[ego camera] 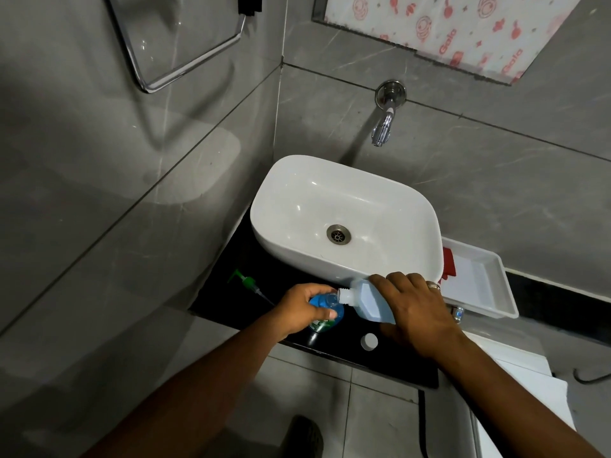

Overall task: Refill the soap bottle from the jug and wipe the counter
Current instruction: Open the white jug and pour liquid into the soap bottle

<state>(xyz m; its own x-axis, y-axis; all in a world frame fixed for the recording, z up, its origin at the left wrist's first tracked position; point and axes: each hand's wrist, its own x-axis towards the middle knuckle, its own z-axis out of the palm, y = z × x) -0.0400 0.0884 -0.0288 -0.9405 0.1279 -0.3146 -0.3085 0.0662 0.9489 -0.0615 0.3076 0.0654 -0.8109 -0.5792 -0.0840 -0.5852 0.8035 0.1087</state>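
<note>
A small clear soap bottle [325,307] holding blue liquid stands on the black counter [238,292] in front of the basin. My left hand [305,307] grips it from the left. My right hand [413,309] holds a translucent jug [368,300] of blue liquid, tipped to the left so its white neck meets the bottle's open mouth. The bottle's green pump [246,282] lies on the counter to the left, its tube pointing right. A white round cap [369,341] rests on the counter below the jug.
A white basin [344,223] sits on the counter under a chrome wall tap [383,127]. A white tray [479,282] with a red item stands at the right. A chrome towel rail [185,57] hangs on the left wall. A white appliance is at the lower right.
</note>
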